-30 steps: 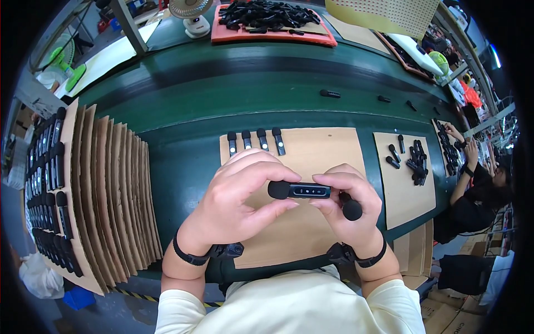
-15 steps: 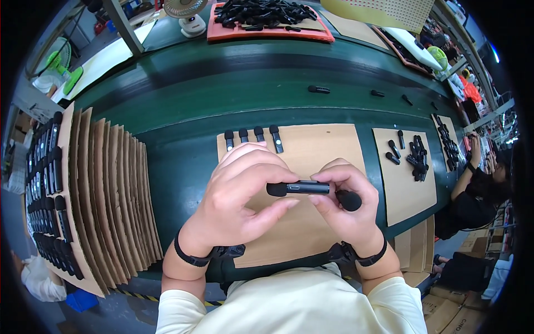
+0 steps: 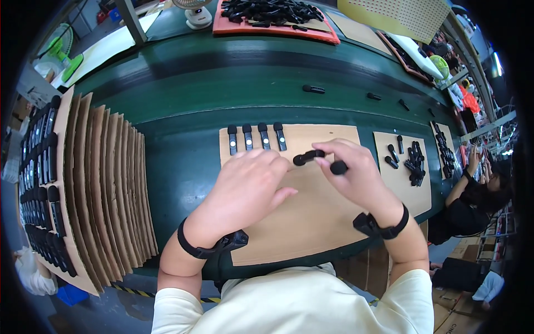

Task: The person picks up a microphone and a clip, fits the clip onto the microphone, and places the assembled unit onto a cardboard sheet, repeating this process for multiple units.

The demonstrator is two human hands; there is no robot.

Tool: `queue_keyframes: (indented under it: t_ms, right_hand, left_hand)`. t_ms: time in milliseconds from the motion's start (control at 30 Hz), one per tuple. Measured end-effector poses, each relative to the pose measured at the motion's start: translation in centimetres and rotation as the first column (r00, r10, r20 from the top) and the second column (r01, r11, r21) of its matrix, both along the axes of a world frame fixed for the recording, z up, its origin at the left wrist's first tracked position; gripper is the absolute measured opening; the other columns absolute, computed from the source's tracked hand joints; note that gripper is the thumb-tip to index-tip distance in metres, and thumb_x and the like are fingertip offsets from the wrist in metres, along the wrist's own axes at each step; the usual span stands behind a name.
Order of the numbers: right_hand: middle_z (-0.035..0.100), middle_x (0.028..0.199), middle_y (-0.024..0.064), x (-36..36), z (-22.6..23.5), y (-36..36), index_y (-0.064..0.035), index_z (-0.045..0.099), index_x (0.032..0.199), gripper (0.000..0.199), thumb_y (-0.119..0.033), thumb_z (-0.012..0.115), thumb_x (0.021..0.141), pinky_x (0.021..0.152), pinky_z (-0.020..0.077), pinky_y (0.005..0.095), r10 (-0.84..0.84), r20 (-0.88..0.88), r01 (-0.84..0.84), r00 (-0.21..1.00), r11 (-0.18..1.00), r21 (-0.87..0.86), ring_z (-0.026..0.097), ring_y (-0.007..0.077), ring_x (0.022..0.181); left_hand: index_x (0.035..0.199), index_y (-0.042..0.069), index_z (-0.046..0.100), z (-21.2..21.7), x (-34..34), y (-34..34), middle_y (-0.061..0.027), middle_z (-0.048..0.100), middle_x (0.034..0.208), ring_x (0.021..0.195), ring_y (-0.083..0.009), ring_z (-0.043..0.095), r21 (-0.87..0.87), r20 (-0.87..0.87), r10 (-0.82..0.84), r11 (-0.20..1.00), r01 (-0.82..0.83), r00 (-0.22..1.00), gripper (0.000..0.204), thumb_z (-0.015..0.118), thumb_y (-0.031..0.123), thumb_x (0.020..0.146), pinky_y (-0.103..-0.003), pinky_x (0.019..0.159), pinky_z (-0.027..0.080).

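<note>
My right hand (image 3: 353,170) pinches a small black microphone (image 3: 309,157) with a foam tip between thumb and forefinger, above a cardboard sheet (image 3: 300,222). A second microphone's round foam tip (image 3: 338,167) sticks out from the same hand's curled fingers; its body is hidden. Left of it, my left hand (image 3: 247,181) hovers back up over the sheet, thumb apart and its other fingertips partly out of sight, with nothing visible in it. Just beyond these fingers, several microphones (image 3: 248,137) lie in a row along the sheet's far left edge, foam tips pointing away.
At left, a stack of upright cardboard sheets (image 3: 114,189) leans, its outer face lined with microphones (image 3: 41,206). Loose microphones (image 3: 414,161) lie on another cardboard at right. A green bench (image 3: 183,167) carries more, with a heaped red tray (image 3: 278,34) at back. A co-worker (image 3: 481,195) is far right.
My left hand has come off the microphone and turned back up toward the row. My right hand has moved it slightly up and away, and its foam tip now angles downward left.
</note>
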State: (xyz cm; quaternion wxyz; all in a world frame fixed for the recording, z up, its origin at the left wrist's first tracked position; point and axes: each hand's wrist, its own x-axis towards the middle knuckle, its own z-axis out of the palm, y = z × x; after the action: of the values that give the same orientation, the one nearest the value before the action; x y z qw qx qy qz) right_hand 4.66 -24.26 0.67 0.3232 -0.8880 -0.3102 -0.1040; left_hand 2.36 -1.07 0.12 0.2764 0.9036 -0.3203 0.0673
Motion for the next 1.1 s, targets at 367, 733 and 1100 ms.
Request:
queue_keyframes:
  t_ms: [367, 733, 1100]
  right_hand:
    - [0.067, 0.090, 0.0094, 4.2, -5.7, -1.0, -0.0043, 0.064, 0.096, 0.022, -0.004, 0.071, 0.075, 0.063, 0.0531, 0.0372, 0.042, 0.169, 0.009, 0.985, 0.958, -0.286, 0.067, 0.0289, 0.076]
    - [0.066, 0.090, 0.0071, 3.9, -7.1, -0.2, -0.0056, 0.061, 0.095, 0.026, -0.002, 0.070, 0.071, 0.064, 0.0535, 0.0361, 0.007, 0.080, 0.020, 0.997, 0.940, -0.341, 0.067, 0.0262, 0.080]
    - [0.064, 0.092, 0.0082, 2.3, -3.6, 1.6, -0.0065, 0.055, 0.114, 0.044, 0.001, 0.067, 0.073, 0.069, 0.0535, 0.0361, -0.014, 0.008, 0.015, 1.000, 0.972, -0.236, 0.066, 0.0264, 0.084]
  left_hand:
    - [0.085, 0.003, 0.061, -3.0, 0.1, -1.5, -0.0128, 0.066, 0.088, 0.088, -0.0309, 0.064, 0.165, -0.209, -0.104, 0.976, 0.140, 0.972, 0.031, 0.073, 0.030, 0.079, -0.041, 0.077, 0.051]
    - [0.083, 0.002, 0.061, -3.2, 0.3, -1.6, -0.0139, 0.067, 0.082, 0.084, -0.0321, 0.066, 0.211, -0.276, -0.096, 0.965, 0.158, 0.956, 0.032, 0.073, 0.032, 0.079, -0.042, 0.075, 0.051]
    - [0.092, 0.004, 0.063, -1.2, 0.0, -1.5, -0.0118, 0.065, 0.082, 0.083, -0.0314, 0.064, -0.093, -0.050, 0.100, 0.990, -0.104, 0.994, 0.030, 0.074, 0.029, 0.080, -0.042, 0.075, 0.048]
